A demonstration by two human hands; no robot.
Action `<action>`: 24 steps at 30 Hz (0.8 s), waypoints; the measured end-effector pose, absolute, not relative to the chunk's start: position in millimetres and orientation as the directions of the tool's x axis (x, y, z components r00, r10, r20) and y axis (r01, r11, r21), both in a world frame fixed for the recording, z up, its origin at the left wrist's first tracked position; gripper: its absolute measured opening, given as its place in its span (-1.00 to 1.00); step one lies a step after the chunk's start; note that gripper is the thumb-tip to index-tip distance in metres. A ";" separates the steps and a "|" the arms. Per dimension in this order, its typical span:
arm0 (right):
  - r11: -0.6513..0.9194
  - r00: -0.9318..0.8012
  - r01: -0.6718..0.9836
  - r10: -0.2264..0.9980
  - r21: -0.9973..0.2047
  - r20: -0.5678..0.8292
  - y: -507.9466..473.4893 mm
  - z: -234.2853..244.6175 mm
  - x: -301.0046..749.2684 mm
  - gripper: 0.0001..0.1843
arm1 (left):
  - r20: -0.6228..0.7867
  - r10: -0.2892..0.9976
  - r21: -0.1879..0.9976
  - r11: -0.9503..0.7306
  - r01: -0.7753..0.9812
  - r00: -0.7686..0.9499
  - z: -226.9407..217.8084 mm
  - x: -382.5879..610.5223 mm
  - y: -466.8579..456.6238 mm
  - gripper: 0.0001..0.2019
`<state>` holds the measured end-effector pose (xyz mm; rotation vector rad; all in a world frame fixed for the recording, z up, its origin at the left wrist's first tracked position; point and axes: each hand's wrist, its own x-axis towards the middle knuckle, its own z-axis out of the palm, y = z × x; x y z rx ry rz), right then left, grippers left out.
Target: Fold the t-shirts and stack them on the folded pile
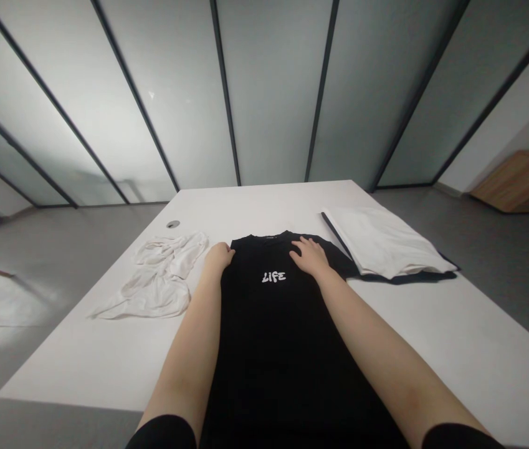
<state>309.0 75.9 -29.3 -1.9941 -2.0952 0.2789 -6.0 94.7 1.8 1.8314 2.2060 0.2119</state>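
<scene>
A black T-shirt (271, 324) with white lettering on its chest lies spread on the table, its collar at the far end. At its left shoulder edge, my left hand (219, 256) is closed, with the thumb and fingers pinching the fabric. The left sleeve does not show beyond that hand. My right hand (311, 254) rests flat on the upper right of the shirt, fingers spread. Beyond the right hand, the right sleeve reaches out to the side.
A crumpled white garment (161, 274) lies left of the T-shirt. To the right is a stack of folded white and dark clothes (381, 240). The white table (264, 202) has a round cable hole (173, 224). Frosted glass panels stand behind, and a wooden cabinet (519, 181) is at far right.
</scene>
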 end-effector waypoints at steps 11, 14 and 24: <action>0.057 -0.047 0.953 0.998 -0.299 0.041 75.3 -28.2 308.8 -0.42 | 0.053 0.953 0.309 0.268 0.913 -0.298 -5.0 -10.4 89.0 -0.75; 0.063 -0.051 0.950 0.998 -0.305 0.047 75.1 -28.3 309.0 -0.43 | 0.110 0.944 0.313 0.264 0.912 -0.311 -4.8 -13.9 87.9 -0.74; 0.046 -0.037 0.950 0.999 -0.307 0.036 74.9 -27.1 307.5 -0.43 | 0.072 0.991 0.197 0.093 0.976 -0.109 12.3 25.2 88.9 -0.57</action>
